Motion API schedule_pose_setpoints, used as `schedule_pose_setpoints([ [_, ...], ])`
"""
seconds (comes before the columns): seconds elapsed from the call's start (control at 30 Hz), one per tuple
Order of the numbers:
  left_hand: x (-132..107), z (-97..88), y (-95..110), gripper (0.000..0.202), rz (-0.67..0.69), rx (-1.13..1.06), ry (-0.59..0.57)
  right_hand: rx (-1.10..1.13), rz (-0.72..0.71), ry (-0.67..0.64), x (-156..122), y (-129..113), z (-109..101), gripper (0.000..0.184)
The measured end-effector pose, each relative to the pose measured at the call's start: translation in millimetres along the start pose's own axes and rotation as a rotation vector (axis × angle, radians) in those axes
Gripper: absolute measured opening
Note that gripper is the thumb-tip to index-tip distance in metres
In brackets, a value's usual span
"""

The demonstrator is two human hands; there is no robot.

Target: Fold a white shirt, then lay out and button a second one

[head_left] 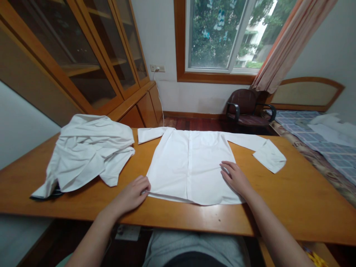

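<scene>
A white button-front shirt (175, 159) lies spread on the wooden table, its hem toward me. Both sleeves stretch out sideways, and the right-hand sleeve (269, 155) is bent over at its end. At the hem's left corner, my left hand (139, 191) has its fingers closed on the fabric edge. My right hand (233, 176) rests on the right side of the shirt front, fingers stretched out. To the left is a loose, rumpled pile of white clothing (89, 148), with a dark piece (51, 193) showing under its near corner.
The wooden table (306, 200) runs across the view, its front edge close to my lap. Beyond it stand a glass-door cabinet (111, 52), a brown armchair (244, 107) below the window, and a bed (322, 129) at the right. A white cord (159, 92) hangs from a wall socket.
</scene>
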State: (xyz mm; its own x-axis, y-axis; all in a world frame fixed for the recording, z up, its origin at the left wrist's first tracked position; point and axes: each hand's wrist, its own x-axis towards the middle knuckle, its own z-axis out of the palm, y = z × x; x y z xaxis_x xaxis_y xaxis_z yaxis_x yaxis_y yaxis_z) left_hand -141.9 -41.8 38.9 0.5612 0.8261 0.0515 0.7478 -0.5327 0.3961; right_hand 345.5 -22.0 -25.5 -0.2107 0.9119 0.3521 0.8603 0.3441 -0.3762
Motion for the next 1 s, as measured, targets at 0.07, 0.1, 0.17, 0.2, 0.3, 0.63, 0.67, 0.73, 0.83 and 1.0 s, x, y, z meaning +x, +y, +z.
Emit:
schedule_pose_setpoints([
  [0.07,1,-1.5,0,0.016,0.031,0.022,0.055,-0.006,-0.005,-0.005,0,1,0,0.035],
  [0.1,0,-2.5,-1,0.017,0.038,0.028,0.093,-0.009,-0.008,-0.006,0,2,0,0.034],
  [0.17,-5,-3.3,-5,0.015,0.045,0.040,0.185,-0.014,-0.012,-0.005,0,1,0,0.034],
  [0.2,-8,-2.8,-8,0.014,0.051,0.052,0.235,-0.017,-0.012,-0.002,0,1,0,0.034],
  [0.3,-20,1.6,-16,0.010,0.090,0.120,0.364,-0.029,-0.009,0.004,0,-1,0,0.034],
  [0.63,-11,12.8,-11,0.028,-0.104,0.124,0.239,-0.038,-0.001,0.013,1,-2,1,0.035],
  [0.67,-8,15.0,-12,0.025,-0.116,0.111,0.222,-0.036,-0.001,0.012,1,-2,1,0.035],
  [0.73,-6,18.5,-14,0.022,-0.115,0.096,0.206,-0.034,0.001,0.012,1,-2,1,0.035],
  [0.83,-10,18.8,-16,0.020,-0.062,0.133,0.281,-0.034,0.003,0.010,0,-1,1,0.035],
  [1.0,-23,9.8,-19,0.028,0.054,0.292,0.455,-0.045,0.010,0.002,0,-2,0,0.035],
])
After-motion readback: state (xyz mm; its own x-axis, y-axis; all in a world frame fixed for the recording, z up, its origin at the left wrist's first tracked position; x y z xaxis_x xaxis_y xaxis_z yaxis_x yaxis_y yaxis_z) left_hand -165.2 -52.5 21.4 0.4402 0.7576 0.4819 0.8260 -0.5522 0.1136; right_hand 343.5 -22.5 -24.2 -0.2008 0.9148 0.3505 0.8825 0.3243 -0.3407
